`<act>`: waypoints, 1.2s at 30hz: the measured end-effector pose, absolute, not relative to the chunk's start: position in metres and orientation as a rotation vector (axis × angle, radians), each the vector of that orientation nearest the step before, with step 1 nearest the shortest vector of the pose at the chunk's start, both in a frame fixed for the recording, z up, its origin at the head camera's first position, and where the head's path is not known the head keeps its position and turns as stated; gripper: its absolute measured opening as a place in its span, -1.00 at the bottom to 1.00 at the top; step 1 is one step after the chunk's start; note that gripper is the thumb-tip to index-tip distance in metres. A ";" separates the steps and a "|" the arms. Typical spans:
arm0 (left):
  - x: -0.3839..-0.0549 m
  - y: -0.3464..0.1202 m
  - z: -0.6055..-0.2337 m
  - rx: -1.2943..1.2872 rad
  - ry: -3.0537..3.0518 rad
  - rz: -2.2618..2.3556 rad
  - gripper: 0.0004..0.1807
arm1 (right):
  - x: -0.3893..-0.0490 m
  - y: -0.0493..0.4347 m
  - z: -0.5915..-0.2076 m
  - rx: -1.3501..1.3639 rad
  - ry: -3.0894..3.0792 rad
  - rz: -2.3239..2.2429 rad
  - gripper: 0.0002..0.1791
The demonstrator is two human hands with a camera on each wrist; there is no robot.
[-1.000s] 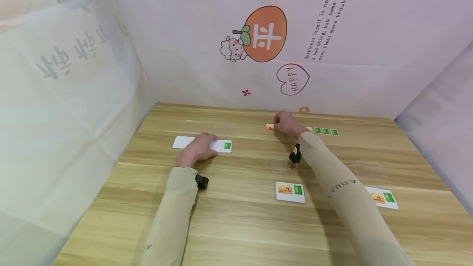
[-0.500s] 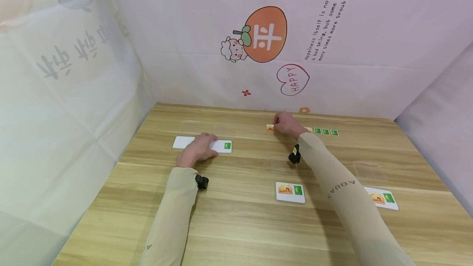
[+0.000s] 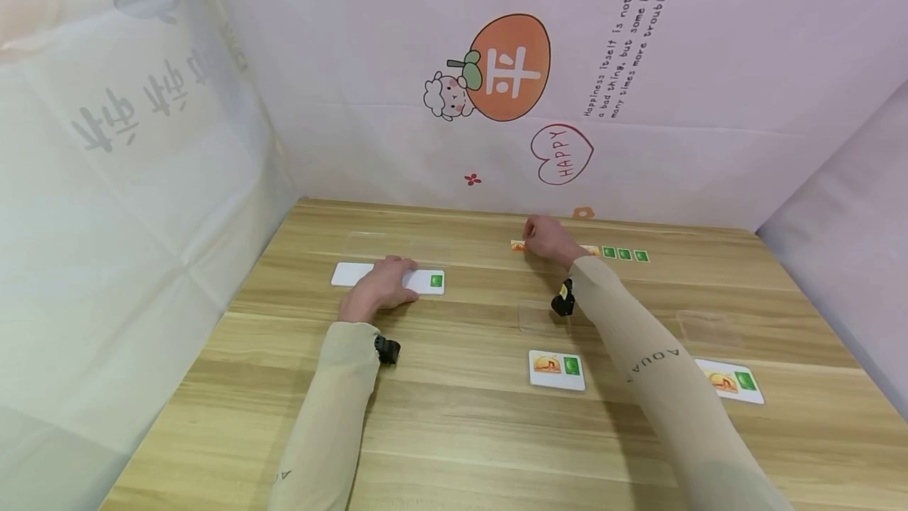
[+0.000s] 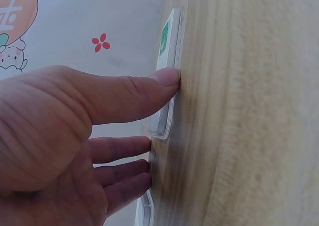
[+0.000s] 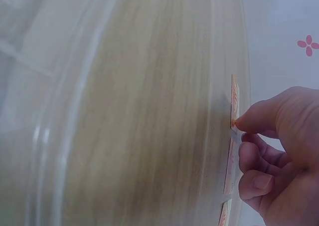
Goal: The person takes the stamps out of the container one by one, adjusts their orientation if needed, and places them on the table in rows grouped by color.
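Observation:
My left hand [image 3: 381, 284] spans a white card [image 3: 426, 283] bearing a small green picture. In the left wrist view, its thumb presses the near edge of this card [image 4: 173, 49], which has a clear rim; the index finger is hidden. A second white card [image 3: 347, 274] lies to its left, partly under the hand. At the back of the table my right hand [image 3: 552, 240] pinches a small orange picture piece [image 5: 234, 102] between thumb and fingertip, the other fingers curled. Other pieces in that row are partly hidden by the hand.
Three small green picture pieces [image 3: 624, 254] end the row on the right. Nearer lie two white cards with orange and green pictures, one in the middle [image 3: 556, 382] and one at right [image 3: 741, 397]. Clear plates [image 3: 709, 328] lie flat behind the cards. A printed cloth [image 3: 355, 101] encloses the table.

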State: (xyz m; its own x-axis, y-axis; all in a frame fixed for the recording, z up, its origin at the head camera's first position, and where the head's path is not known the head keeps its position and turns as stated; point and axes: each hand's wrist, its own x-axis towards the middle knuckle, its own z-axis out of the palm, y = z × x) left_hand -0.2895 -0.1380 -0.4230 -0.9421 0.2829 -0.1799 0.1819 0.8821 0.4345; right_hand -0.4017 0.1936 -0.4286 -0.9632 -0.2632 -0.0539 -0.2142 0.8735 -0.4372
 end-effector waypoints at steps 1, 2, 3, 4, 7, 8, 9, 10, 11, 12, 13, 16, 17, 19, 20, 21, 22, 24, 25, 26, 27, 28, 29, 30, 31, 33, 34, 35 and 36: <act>-0.289 -0.138 -0.423 0.352 2.814 0.615 -0.36 | -0.402 0.194 -0.429 -0.372 2.935 -0.659 -0.86; -0.290 -0.138 -0.423 0.353 2.815 0.614 -0.36 | -0.402 0.193 -0.429 -0.370 2.937 -0.656 -0.86; -0.290 -0.138 -0.423 0.354 2.815 0.613 -0.36 | -0.402 0.194 -0.430 -0.371 2.938 -0.655 -0.86; -0.290 -0.138 -0.423 0.354 2.814 0.614 -0.36 | -0.402 0.194 -0.429 -0.373 2.942 -0.651 -0.86; -0.290 -0.138 -0.423 0.356 2.816 0.609 -0.36 | -0.400 0.193 -0.427 -0.369 2.942 -0.657 -0.86; -0.289 -0.138 -0.423 0.357 2.817 0.609 -0.36 | -0.400 0.193 -0.426 -0.365 2.939 -0.663 -0.86; -0.289 -0.138 -0.423 0.357 2.818 0.609 -0.36 | -0.399 0.193 -0.425 -0.359 2.932 -0.677 -0.86; -0.289 -0.138 -0.423 0.356 2.820 0.609 -0.36 | -0.398 0.192 -0.424 -0.351 2.927 -0.685 -0.87; -0.289 -0.138 -0.423 0.357 2.821 0.610 -0.36 | -0.397 0.192 -0.422 -0.344 2.920 -0.697 -0.87; -0.289 -0.138 -0.423 0.356 2.821 0.612 -0.36 | -0.396 0.191 -0.421 -0.342 2.910 -0.708 -0.87; -0.289 -0.138 -0.423 0.357 2.820 0.614 -0.36 | -0.395 0.191 -0.420 -0.338 2.903 -0.718 -0.87; -0.289 -0.137 -0.423 0.358 2.815 0.619 -0.36 | -0.392 0.189 -0.417 -0.340 2.890 -0.730 -0.88; -0.289 -0.137 -0.423 0.360 2.815 0.618 -0.36 | -0.391 0.189 -0.416 -0.346 2.892 -0.728 -0.88; -0.289 -0.137 -0.423 0.365 2.815 0.614 -0.36 | -0.389 0.187 -0.415 -0.359 2.899 -0.717 -0.88; -0.289 -0.137 -0.423 0.366 2.815 0.614 -0.36 | -0.389 0.187 -0.414 -0.369 2.906 -0.711 -0.88; -0.289 -0.137 -0.423 0.368 2.816 0.610 -0.36 | -0.388 0.186 -0.413 -0.378 2.911 -0.705 -0.89; -0.289 -0.137 -0.423 0.370 2.817 0.608 -0.36 | -0.387 0.185 -0.413 -0.390 2.919 -0.698 -0.89; -0.289 -0.137 -0.423 0.367 2.818 0.609 -0.36 | -0.386 0.183 -0.411 -0.408 2.929 -0.687 -0.89; -0.289 -0.137 -0.423 0.365 2.818 0.610 -0.36 | -0.386 0.183 -0.411 -0.413 2.930 -0.686 -0.89; -0.288 -0.137 -0.423 0.364 2.816 0.613 -0.36 | -0.385 0.183 -0.410 -0.415 2.931 -0.680 -0.90; -0.288 -0.137 -0.422 0.362 2.816 0.615 -0.36 | -0.385 0.182 -0.409 -0.415 2.929 -0.679 -0.90; -0.288 -0.137 -0.422 0.361 2.815 0.617 -0.36 | -0.385 0.182 -0.409 -0.412 2.926 -0.677 -0.89; -0.288 -0.137 -0.422 0.358 2.812 0.620 -0.36 | -0.384 0.182 -0.409 -0.409 2.921 -0.676 -0.89; -0.288 -0.137 -0.422 0.356 2.812 0.620 -0.36 | -0.384 0.182 -0.408 -0.410 2.919 -0.673 -0.88; -0.288 -0.137 -0.422 0.356 2.810 0.621 -0.36 | -0.384 0.182 -0.408 -0.411 2.919 -0.668 -0.87; -0.288 -0.137 -0.421 0.357 2.809 0.620 -0.36 | -0.383 0.181 -0.407 -0.417 2.917 -0.663 -0.84; -0.288 -0.137 -0.421 0.359 2.809 0.618 -0.36 | -0.382 0.181 -0.406 -0.423 2.916 -0.660 -0.82; -0.287 -0.137 -0.421 0.359 2.809 0.617 -0.36 | -0.381 0.180 -0.406 -0.430 2.919 -0.656 -0.81; -0.287 -0.137 -0.422 0.360 2.809 0.617 -0.36 | -0.380 0.180 -0.405 -0.437 2.919 -0.655 -0.80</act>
State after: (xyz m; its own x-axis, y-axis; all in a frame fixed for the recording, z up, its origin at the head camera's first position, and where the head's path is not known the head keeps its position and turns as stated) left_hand -0.2875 -0.1373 -0.4215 -0.9401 0.2886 -0.1815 0.1859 0.8802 0.4367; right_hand -0.3800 0.1801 -0.4051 -0.9514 -0.3035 -0.0516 -0.2523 0.8650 -0.4338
